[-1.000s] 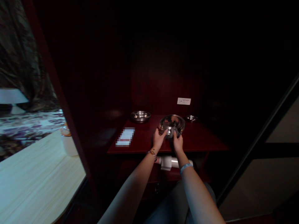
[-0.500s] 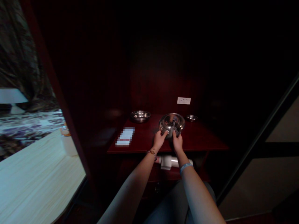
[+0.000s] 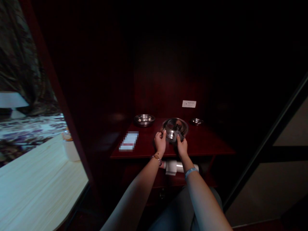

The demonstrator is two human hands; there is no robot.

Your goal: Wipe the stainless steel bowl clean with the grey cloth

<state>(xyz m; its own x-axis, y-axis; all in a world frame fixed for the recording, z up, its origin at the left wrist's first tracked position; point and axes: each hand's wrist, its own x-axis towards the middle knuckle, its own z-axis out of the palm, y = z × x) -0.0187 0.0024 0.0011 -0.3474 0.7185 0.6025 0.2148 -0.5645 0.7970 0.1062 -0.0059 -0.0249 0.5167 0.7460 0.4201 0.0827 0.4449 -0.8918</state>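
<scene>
Over the dark red shelf (image 3: 204, 144), a shiny metal bowl (image 3: 172, 123) is tilted with its hollow side toward me. My left hand (image 3: 160, 141) grips its near left rim, thumb on the inside and fingers behind. On the near right, my right hand (image 3: 182, 144) is closed on a crumpled grey cloth (image 3: 177, 136), pressed against the bowl's inner wall. The fingers under the bowl are hidden. Farther back left sits a stack of metal bowls (image 3: 144, 120), and a small metal dish (image 3: 197, 121) lies to the right.
A pixelated flat item (image 3: 129, 141) lies on the shelf's left. A white socket plate (image 3: 189, 104) is on the back wall. Below the shelf lies a white cylindrical item (image 3: 180, 166). Left of the cabinet side stands a pale wooden table (image 3: 43, 179) with a white container (image 3: 71, 149).
The bowl has shifted slightly left and turned a little. My left hand has moved from its near edge to the left rim, while my right hand stays on the cloth.
</scene>
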